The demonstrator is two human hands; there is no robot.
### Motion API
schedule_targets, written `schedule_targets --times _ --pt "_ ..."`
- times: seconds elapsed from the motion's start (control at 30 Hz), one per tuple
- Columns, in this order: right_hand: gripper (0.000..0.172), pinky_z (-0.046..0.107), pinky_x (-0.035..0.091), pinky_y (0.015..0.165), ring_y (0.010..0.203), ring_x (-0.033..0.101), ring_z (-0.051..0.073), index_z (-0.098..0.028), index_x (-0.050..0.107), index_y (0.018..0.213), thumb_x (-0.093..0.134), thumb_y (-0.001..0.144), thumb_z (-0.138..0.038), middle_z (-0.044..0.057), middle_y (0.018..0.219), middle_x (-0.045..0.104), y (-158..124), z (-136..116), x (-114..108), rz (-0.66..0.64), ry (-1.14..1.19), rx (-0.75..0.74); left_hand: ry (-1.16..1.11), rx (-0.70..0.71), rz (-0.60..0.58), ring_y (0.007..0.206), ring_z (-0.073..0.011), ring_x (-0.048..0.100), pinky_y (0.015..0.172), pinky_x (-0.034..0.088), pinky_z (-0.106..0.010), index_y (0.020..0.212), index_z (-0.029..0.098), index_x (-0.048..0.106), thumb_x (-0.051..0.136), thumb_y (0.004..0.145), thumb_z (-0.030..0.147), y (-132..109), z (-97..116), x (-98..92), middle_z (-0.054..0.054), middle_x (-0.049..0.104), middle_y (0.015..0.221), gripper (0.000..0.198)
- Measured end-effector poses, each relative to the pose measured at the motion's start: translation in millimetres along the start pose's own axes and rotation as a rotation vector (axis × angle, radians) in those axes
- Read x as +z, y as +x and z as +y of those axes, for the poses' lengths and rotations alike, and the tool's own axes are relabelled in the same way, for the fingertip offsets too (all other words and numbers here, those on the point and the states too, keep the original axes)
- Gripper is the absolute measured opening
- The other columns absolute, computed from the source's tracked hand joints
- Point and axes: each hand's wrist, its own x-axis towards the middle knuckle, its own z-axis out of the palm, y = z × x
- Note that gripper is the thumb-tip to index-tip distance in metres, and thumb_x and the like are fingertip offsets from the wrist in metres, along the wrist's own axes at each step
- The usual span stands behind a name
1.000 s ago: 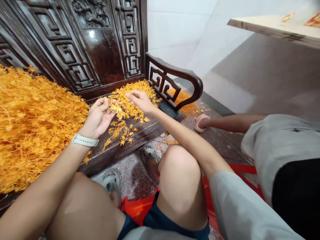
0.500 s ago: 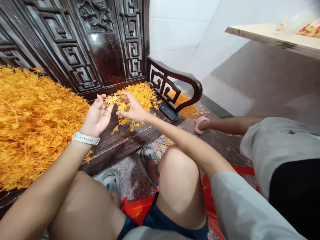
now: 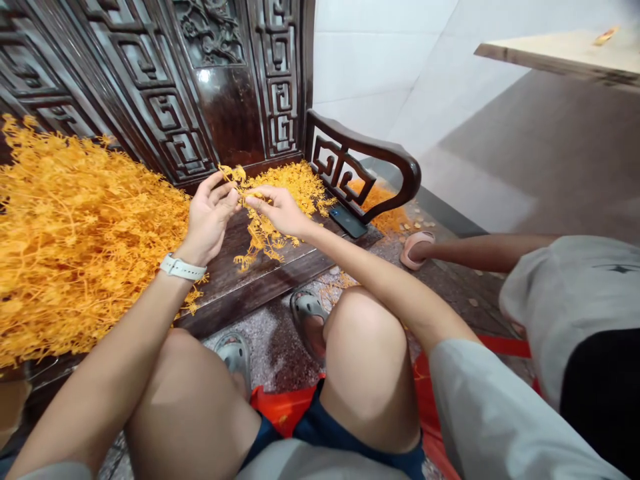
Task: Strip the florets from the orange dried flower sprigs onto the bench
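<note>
My left hand (image 3: pixel 209 217) and my right hand (image 3: pixel 280 210) meet above a dark carved wooden bench (image 3: pixel 250 280). Both pinch the same orange plastic sprig (image 3: pixel 240 183), fingertips almost touching. A cluster of orange sprigs (image 3: pixel 263 240) hangs below my right hand, down to the seat. I wear a white watch (image 3: pixel 183 268) on the left wrist. A big heap of orange sprigs (image 3: pixel 75 233) fills the bench to the left. A smaller pile (image 3: pixel 295 183) lies behind my hands.
A dark phone (image 3: pixel 349 221) lies on the bench by the curved armrest (image 3: pixel 365 167). Another person sits at the right, a leg stretched out in a pink slipper (image 3: pixel 416 248). More orange pieces (image 3: pixel 383 207) lie beyond the armrest. A light table edge (image 3: pixel 555 57) is upper right.
Both hands rose from the seat and came together, lifting a sprig with a cluster dangling under it. My view shifted slightly left.
</note>
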Motion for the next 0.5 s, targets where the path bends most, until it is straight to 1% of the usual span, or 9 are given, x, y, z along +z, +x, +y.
schedule_targets --times 0.07,0.13,0.2,0.27,0.3,0.37,0.43,0.5 --pt "0.036 0.033 0.049 0.109 0.11 0.068 0.019 -0.02 0.076 0.093 0.076 0.1 -0.055 0.005 0.111 0.078 1 0 4 -0.007 0.012 -0.003 0.015 -0.048 0.029 0.09 -0.0142 0.076 0.08 0.063 -0.023 0.118 0.025 0.072 0.098 0.081 0.021 -1 -5 -0.6 -0.006 0.081 0.11 0.045" --pt "0.035 0.032 0.05 0.106 0.107 0.068 0.018 -0.02 0.076 0.093 0.082 0.095 -0.054 0.004 0.108 0.077 2 3 8 -0.009 0.06 0.015 0.024 -0.087 0.023 0.084 -0.0134 0.073 0.077 0.063 -0.023 0.105 0.021 0.073 0.097 0.083 0.023 -1 -6 -0.1 -0.005 0.08 0.101 0.033" --pt "0.035 0.03 0.052 0.096 0.097 0.066 0.017 -0.019 0.076 0.096 0.086 0.093 -0.052 0.002 0.1 0.074 2 9 12 -0.008 0.144 0.042 0.046 -0.08 0.03 0.083 -0.0125 0.072 0.075 0.062 -0.022 0.092 0.019 0.073 0.096 0.085 0.025 -3 -5 1.2 -0.004 0.077 0.096 0.025" --pt "0.034 0.027 0.051 0.082 0.082 0.061 0.014 -0.018 0.074 0.097 0.086 0.094 -0.05 0.0 0.089 0.069 2 12 15 0.006 0.226 0.095 0.067 -0.062 0.056 0.08 -0.0113 0.07 0.075 0.061 -0.021 0.085 0.018 0.071 0.095 0.087 0.026 -5 -2 2.6 -0.002 0.075 0.092 0.025" --pt "0.033 0.025 0.05 0.076 0.076 0.056 0.012 -0.018 0.072 0.095 0.085 0.095 -0.048 -0.002 0.083 0.066 2 13 16 0.019 0.257 0.144 0.07 -0.065 0.059 0.078 -0.011 0.07 0.075 0.062 -0.022 0.083 0.019 0.071 0.094 0.089 0.028 -6 -1 3.2 -0.002 0.074 0.09 0.025" --pt "0.034 0.023 0.046 0.067 0.069 0.051 0.011 -0.019 0.066 0.088 0.083 0.098 -0.046 -0.003 0.076 0.061 0 10 17 0.05 0.318 0.281 0.058 -0.084 0.048 0.073 -0.011 0.068 0.075 0.062 -0.024 0.083 0.019 0.071 0.089 0.094 0.037 -8 0 4.0 -0.001 0.072 0.086 0.028" --pt "0.036 0.021 0.044 0.062 0.067 0.052 0.01 -0.019 0.061 0.084 0.08 0.101 -0.044 -0.003 0.074 0.06 -3 6 17 0.073 0.39 0.429 0.041 -0.108 0.029 0.069 -0.0109 0.067 0.074 0.062 -0.024 0.079 0.019 0.069 0.082 0.099 0.048 -8 -2 4.3 -0.001 0.07 0.08 0.038" --pt "0.033 0.02 0.046 0.062 0.068 0.055 0.01 -0.019 0.059 0.086 0.078 0.103 -0.039 -0.002 0.077 0.062 -5 1 18 0.078 0.475 0.531 0.052 -0.131 0.022 0.064 -0.0103 0.066 0.07 0.061 -0.022 0.074 0.018 0.065 0.078 0.101 0.053 -7 -6 4.3 -0.001 0.067 0.074 0.046"
